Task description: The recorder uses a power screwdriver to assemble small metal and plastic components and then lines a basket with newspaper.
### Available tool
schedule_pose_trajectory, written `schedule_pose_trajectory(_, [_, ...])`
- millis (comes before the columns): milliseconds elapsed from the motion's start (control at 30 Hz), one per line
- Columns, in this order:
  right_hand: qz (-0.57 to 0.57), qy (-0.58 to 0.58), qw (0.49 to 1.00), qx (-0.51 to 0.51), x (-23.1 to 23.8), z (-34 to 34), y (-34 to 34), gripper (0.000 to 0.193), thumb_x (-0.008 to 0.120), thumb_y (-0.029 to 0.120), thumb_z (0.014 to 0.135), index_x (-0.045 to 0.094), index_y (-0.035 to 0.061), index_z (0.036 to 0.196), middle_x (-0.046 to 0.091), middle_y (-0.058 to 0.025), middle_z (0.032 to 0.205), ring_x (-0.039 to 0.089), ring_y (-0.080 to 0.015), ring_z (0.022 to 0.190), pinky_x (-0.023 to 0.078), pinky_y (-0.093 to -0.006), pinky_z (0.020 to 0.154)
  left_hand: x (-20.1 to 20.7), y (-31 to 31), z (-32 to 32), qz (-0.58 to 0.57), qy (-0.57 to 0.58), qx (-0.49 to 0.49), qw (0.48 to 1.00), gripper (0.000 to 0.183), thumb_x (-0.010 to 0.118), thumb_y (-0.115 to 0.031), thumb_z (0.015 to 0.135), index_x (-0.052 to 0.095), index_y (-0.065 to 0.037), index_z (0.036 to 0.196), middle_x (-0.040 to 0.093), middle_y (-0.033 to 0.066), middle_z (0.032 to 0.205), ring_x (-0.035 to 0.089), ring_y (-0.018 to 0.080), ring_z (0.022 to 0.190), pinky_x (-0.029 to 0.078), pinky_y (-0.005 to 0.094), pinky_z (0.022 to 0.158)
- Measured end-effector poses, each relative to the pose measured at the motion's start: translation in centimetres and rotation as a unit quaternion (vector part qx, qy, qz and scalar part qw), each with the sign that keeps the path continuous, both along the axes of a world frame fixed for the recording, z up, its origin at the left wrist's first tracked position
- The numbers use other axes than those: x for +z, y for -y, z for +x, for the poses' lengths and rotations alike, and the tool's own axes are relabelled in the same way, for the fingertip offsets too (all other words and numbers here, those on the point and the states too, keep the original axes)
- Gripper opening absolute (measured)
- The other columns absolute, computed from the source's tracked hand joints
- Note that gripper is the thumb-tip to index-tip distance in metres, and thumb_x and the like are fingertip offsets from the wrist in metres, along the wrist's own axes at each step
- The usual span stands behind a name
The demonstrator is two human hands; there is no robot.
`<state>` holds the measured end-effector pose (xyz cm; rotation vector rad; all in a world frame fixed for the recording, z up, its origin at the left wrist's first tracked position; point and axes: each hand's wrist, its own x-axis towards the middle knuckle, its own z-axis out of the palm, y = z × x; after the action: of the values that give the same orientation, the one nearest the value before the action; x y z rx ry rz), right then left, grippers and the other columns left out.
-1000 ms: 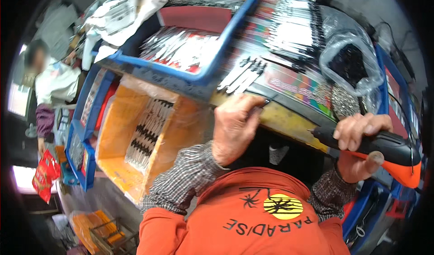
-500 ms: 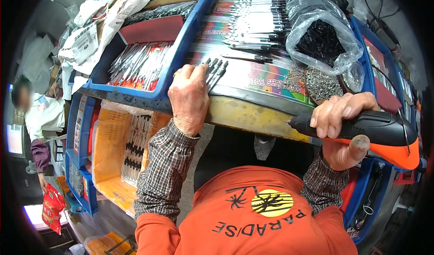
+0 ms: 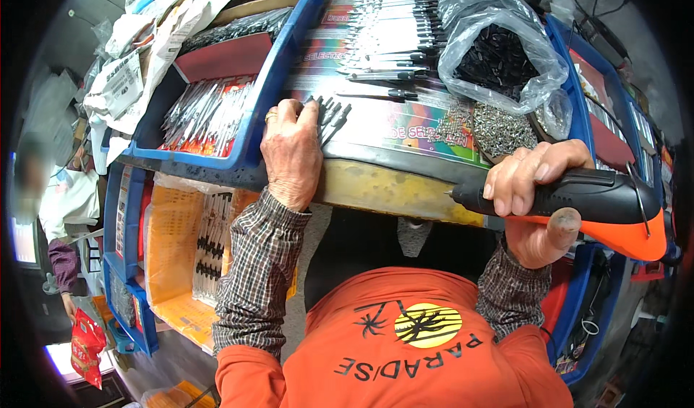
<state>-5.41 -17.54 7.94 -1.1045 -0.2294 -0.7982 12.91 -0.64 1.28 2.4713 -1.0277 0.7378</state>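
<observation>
My left hand (image 3: 293,155) is closed at the table's front edge, beside the blue tray. Its fingertips grip several pens (image 3: 334,121), whose black ends fan out to the right; the rest of them is hidden by the hand. My right hand (image 3: 538,191) is wrapped around a black and orange electric screwdriver (image 3: 600,194), its tip pointing left along the table edge. Beyond the hands, white-barrelled pens with black ends lie in a long row (image 3: 390,43), and a single pen (image 3: 379,95) rests nearer me.
A clear plastic bag (image 3: 463,28) of black parts (image 3: 495,64) stands back right, with a heap of small metal parts (image 3: 502,132) before it. A blue tray (image 3: 278,82) with pens is at left. Below sits a yellow basket (image 3: 170,245). A person's hand far left holds a red bag (image 3: 87,350).
The whole view has shifted slightly, so the table and its things sit a little further left. Both hands keep their grips, with the screwdriver still pointing left.
</observation>
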Motion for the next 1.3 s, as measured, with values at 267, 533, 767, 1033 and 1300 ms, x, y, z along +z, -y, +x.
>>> schedule_pose_trajectory(267, [0.009, 0.015, 1.000, -0.011, -0.2, 0.3, 0.2, 0.043, 0.075, 0.021, 0.067, 0.043, 0.0014, 0.088, 0.047, -0.0066, 0.061, 0.049, -0.0155, 0.053, 0.044, -0.0311, 0.051, 1.0, 4.4, -1.1, -0.031, 0.042, -0.080, 0.995, 0.019, 0.055, -0.007, 0.069, 0.061, -0.007, 0.088, 0.057, 0.0093, 0.083, 0.054, 0.0282, 0.083, 0.043, 0.0381, 0.071])
schedule_pose_trajectory(533, [-0.080, -0.018, 0.996, -0.043, -0.4, -0.3, 1.0, 0.044, 0.065, 0.040, 0.078, 0.042, 0.0042, 0.090, 0.046, -0.0035, 0.062, 0.049, -0.0154, 0.052, 0.044, -0.0316, 0.056, 0.2, 8.0, -0.1, 0.005, 0.024, -0.134, 0.991, 0.004, 0.054, -0.008, 0.069, 0.057, -0.007, 0.073, 0.055, 0.0086, 0.076, 0.053, 0.0269, 0.079, 0.043, 0.0376, 0.070])
schedule_pose_trajectory(767, [0.012, 0.026, 0.999, -0.015, -0.8, 0.0, 1.4, 0.039, 0.071, 0.015, 0.069, 0.042, 0.0007, 0.090, 0.049, -0.0083, 0.062, 0.049, -0.0164, 0.054, 0.045, -0.0314, 0.055, -0.1, 8.3, -0.1, 0.025, 0.014, -0.159, 0.987, 0.004, 0.056, -0.008, 0.069, 0.056, -0.007, 0.072, 0.052, 0.0103, 0.077, 0.053, 0.0279, 0.079, 0.044, 0.0384, 0.068])
schedule_pose_trajectory(1033, [-0.071, -0.036, 0.990, -0.120, -0.8, 0.6, 1.3, 0.048, 0.065, 0.044, 0.075, 0.043, 0.0058, 0.091, 0.046, -0.0027, 0.062, 0.048, -0.0145, 0.054, 0.043, -0.0316, 0.058, 0.0, 8.6, 0.2, 0.001, 0.088, -0.180, 0.980, 0.009, 0.052, -0.007, 0.071, 0.053, -0.005, 0.079, 0.052, 0.0100, 0.077, 0.052, 0.0273, 0.079, 0.039, 0.0352, 0.072])
schedule_pose_trajectory(1300, [-0.059, -0.024, 0.989, -0.134, -1.7, 2.1, 1.4, 0.044, 0.064, 0.043, 0.077, 0.044, 0.0066, 0.091, 0.046, -0.0039, 0.063, 0.048, -0.0164, 0.058, 0.042, -0.0334, 0.061, 1.6, 8.1, -0.7, -0.158, 0.003, -0.232, 0.960, 0.016, 0.058, -0.002, 0.078, 0.055, -0.001, 0.095, 0.060, 0.0156, 0.082, 0.061, 0.0294, 0.073, 0.047, 0.0331, 0.063])
